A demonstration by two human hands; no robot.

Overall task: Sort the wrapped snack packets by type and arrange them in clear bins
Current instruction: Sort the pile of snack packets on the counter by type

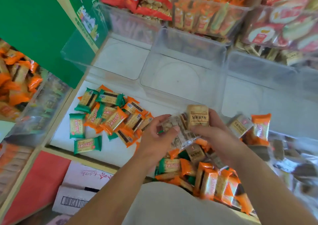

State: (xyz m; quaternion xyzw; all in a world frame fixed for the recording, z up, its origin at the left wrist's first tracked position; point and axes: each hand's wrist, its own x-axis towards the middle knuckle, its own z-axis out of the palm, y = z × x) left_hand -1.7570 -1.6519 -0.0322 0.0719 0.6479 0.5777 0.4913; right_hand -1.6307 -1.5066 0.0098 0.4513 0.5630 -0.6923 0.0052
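My left hand (pixel 155 137) and my right hand (pixel 216 133) meet above the white shelf (pixel 110 149), both gripping a small stack of tan clear-wrapped packets (pixel 197 117). A loose pile of orange and green cracker packets (pixel 110 116) lies to the left of my hands. A second heap of orange packets (pixel 211 180) sits below my wrists. Three clear bins stand behind, with nothing inside: left (pixel 120 59), middle (pixel 182 73) and right (pixel 258 90).
Filled clear bins of red and orange snacks (pixel 206 9) line the back. A green carton (pixel 34 27) stands at the left, with a bin of orange packets (pixel 15 80) below it. A white box (pixel 80 187) sits under the shelf edge. More dark packets (pixel 292 159) lie at right.
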